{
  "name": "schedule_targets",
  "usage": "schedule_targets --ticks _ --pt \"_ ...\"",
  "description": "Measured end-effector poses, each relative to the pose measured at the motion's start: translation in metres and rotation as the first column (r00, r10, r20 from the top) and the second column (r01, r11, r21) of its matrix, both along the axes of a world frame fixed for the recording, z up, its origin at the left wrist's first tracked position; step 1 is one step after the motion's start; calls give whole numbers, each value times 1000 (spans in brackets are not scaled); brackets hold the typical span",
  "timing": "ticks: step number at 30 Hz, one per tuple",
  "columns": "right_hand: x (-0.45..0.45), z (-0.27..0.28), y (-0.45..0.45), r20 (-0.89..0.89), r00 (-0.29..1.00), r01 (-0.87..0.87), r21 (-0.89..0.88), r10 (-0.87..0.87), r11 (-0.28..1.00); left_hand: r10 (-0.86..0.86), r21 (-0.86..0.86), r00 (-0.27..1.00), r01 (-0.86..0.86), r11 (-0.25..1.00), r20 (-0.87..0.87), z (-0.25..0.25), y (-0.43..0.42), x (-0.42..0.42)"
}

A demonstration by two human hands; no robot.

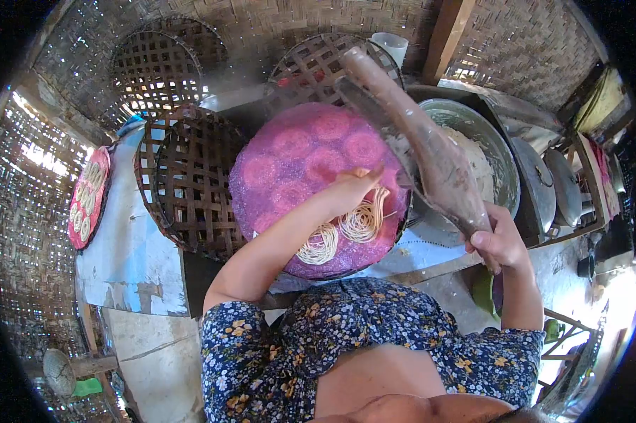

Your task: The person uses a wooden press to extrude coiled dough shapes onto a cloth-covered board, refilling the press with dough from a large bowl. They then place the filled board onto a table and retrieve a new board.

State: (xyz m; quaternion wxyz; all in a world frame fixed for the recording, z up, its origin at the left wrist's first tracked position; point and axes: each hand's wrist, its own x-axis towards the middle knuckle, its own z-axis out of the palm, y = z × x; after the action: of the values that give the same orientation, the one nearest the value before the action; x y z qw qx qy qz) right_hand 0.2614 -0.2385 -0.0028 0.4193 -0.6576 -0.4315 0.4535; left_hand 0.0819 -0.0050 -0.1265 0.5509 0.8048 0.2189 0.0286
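Note:
A round tray covered with a pink, holed sheet [282, 151] lies in front of me. Pale noodle coils [318, 244] rest on its near side, and round shapes show pink through the sheet. My left hand [356, 189] is over the right part of the tray, fingers drawn together at the top of loose strands [378, 204] that run down to another coil [361, 222]. My right hand [500, 241] is wrapped round the lower end of a long, thick wooden lever [438, 158], which slants up to the left, partly hiding a metal basin.
The large basin [505, 151] holds pale dough [476, 158]. Woven trays [198, 183] stand left and behind. A smaller pink tray with coils [91, 197] is at far left. Lidded pots [533, 183] sit right, a green container [483, 289] below. A white cup [391, 48] stands behind.

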Motion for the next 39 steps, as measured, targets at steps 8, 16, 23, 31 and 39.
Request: schedule_targets --ticks 8,16,23,31,39 --pt "2 -2 3 -45 998 52 51 -49 997 -12 729 1000 10 684 -2 26 -20 -50" --pt "-16 6 24 -110 992 -51 45 56 998 268 28 748 -357 934 607 68 36 -59" --pt "-35 -4 81 -146 896 -435 -92 420 896 497 -535 223 503 678 839 129 86 -73" --pt "-51 -11 124 102 896 -400 -231 431 887 619 -586 85 443 678 781 65 114 -91" --pt "-40 12 103 231 890 -351 -198 392 915 684 -622 55 473 624 727 78 84 -92"
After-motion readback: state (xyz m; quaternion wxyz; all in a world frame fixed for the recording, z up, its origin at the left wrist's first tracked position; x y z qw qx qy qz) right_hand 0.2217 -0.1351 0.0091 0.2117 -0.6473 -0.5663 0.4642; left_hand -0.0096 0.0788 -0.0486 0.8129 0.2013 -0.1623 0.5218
